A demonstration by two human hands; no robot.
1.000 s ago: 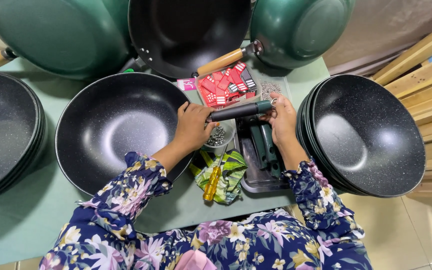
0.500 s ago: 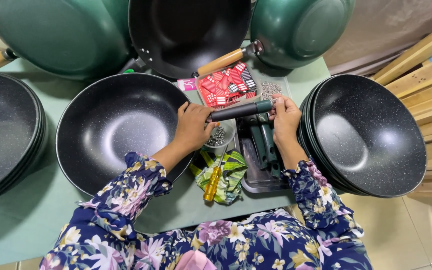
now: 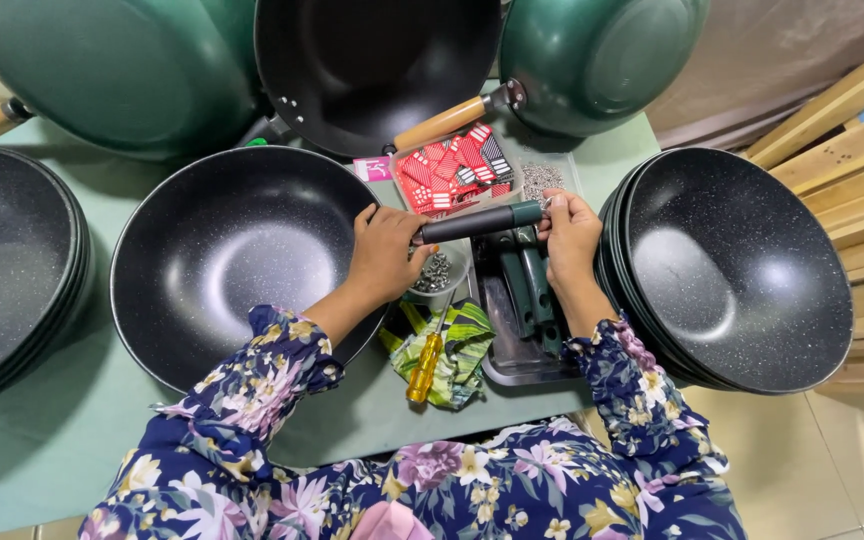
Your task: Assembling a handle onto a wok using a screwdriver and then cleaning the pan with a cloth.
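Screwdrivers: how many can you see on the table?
1: a yellow-handled screwdriver lying on the green cloth below the left hand. Others may be hidden.

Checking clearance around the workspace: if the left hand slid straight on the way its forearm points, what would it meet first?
Past the dark handle it grips, the left hand would probably first meet the tray of red packets; depth is unclear.
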